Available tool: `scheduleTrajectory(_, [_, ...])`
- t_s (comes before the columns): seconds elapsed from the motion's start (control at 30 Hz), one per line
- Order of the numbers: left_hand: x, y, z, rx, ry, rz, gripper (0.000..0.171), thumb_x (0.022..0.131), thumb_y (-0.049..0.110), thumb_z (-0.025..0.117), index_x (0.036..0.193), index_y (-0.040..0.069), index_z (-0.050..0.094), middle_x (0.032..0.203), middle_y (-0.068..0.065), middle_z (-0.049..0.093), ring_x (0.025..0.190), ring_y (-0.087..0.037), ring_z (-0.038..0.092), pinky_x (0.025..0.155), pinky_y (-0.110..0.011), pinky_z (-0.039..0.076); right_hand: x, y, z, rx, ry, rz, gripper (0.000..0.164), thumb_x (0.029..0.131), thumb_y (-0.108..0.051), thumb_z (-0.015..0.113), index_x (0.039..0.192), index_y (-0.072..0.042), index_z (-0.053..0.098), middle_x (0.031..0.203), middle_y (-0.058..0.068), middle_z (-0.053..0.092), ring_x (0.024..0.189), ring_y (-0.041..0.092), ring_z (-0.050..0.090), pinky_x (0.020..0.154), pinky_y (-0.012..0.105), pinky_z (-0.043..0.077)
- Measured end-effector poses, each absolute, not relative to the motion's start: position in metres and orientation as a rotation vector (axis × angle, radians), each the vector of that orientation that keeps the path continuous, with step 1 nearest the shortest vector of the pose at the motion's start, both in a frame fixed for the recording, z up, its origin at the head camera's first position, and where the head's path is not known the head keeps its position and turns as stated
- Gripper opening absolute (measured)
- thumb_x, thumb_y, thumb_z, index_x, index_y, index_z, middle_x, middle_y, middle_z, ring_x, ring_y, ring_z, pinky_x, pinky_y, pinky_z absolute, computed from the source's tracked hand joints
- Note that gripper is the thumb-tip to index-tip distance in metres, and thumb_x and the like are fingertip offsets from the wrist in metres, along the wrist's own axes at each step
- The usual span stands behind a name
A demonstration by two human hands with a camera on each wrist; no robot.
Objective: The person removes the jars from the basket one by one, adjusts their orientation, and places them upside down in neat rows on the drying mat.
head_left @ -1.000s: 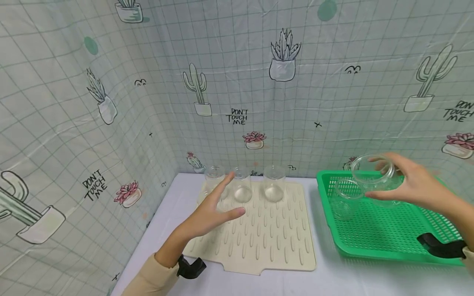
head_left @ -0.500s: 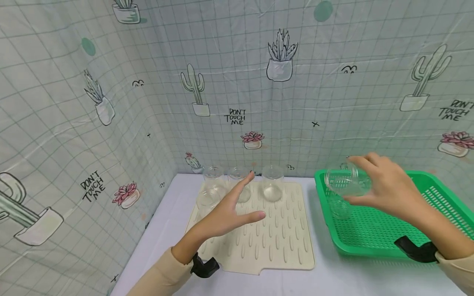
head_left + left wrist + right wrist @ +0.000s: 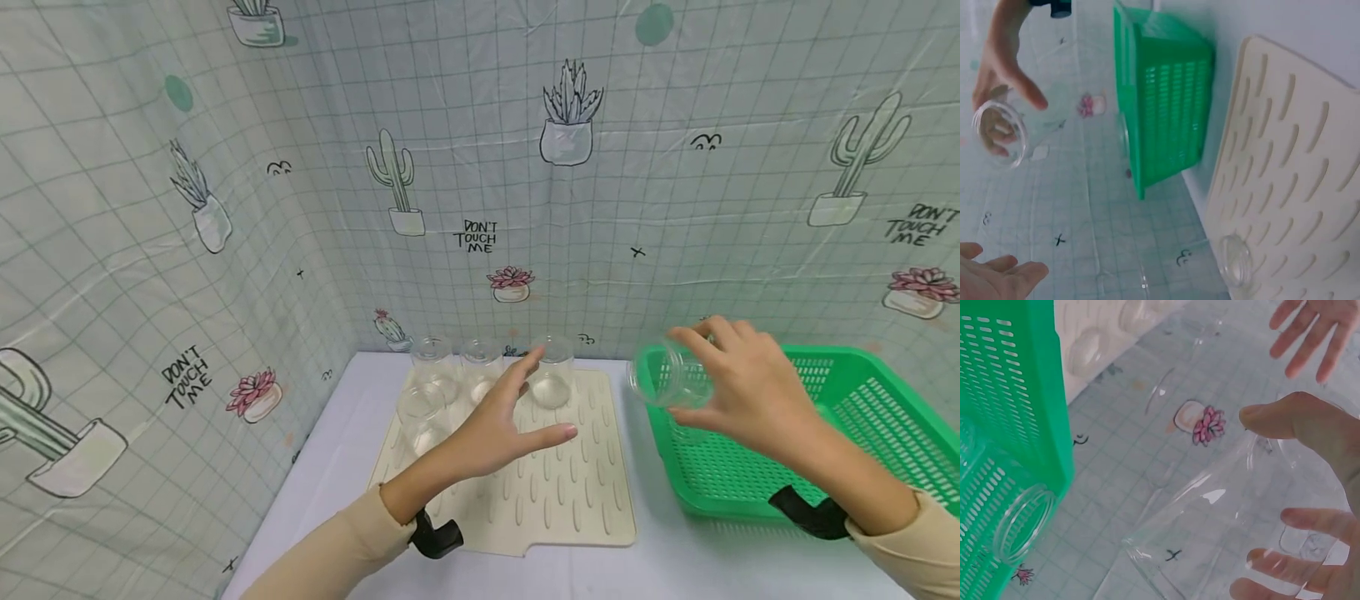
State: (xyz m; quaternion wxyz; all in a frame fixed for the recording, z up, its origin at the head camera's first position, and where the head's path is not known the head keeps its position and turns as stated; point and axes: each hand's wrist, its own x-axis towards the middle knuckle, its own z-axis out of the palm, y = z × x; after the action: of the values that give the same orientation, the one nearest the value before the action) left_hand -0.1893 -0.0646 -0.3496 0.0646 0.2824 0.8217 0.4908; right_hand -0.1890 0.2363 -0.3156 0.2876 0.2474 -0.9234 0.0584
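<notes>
My right hand (image 3: pixel 750 383) grips a clear jar (image 3: pixel 656 375) between thumb and fingers. The jar lies tilted on its side in the air, over the left rim of the green basket (image 3: pixel 757 508). In the right wrist view, another clear jar (image 3: pixel 1022 528) rests in the basket. My left hand (image 3: pixel 495 425) is held above the beige drying mat (image 3: pixel 555 508), its fingers and thumb extended and spread, holding nothing. Several clear jars stand on the mat's back and left part, among them one at the back right (image 3: pixel 552 379) and one partly behind my left forearm (image 3: pixel 422 412).
A white-covered table (image 3: pixel 585 575) bears the mat and, to its right, the basket. Behind and to the left hangs a gridded curtain (image 3: pixel 630 192) with cactus drawings. A narrow strip of table separates mat and basket.
My right hand has carried the jar leftward from over the basket to its left rim, tipping it sideways. My left hand has moved right across the mat, fingers still spread.
</notes>
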Motion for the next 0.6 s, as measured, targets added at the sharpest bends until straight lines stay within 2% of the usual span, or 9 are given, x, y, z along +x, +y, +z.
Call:
scheduleTrajectory(0.23, [-0.188,-0.048,-0.347,0.834,2.399,1.58,0.085,0.079,0.051,0.066,0.142,0.046,0.008,0.148,0.018,0.015,0.132,-0.016,0.028,0.1,-0.041,0.036,-0.184,0.224,-0.315,0.693,-2.406,0.122,0.079,0.044,-0.036,0.083,0.115,-0.012,0.057,0.097,0.007,0.05,0.084,0.032,0.047,0.065,0.044,0.039])
scheduleTrajectory(0.6, [-0.186,-0.024,-0.347,0.905,2.23,1.699,0.083,0.082,0.042,0.067,0.143,0.04,0.011,0.147,0.018,0.015,0.134,-0.014,0.026,0.104,-0.035,0.033,-0.175,0.204,-0.316,0.718,-2.36,0.105,0.076,0.043,-0.036,0.083,0.111,-0.012,0.057,0.096,0.011,0.05,0.089,0.035,0.046,0.069,0.048,0.04])
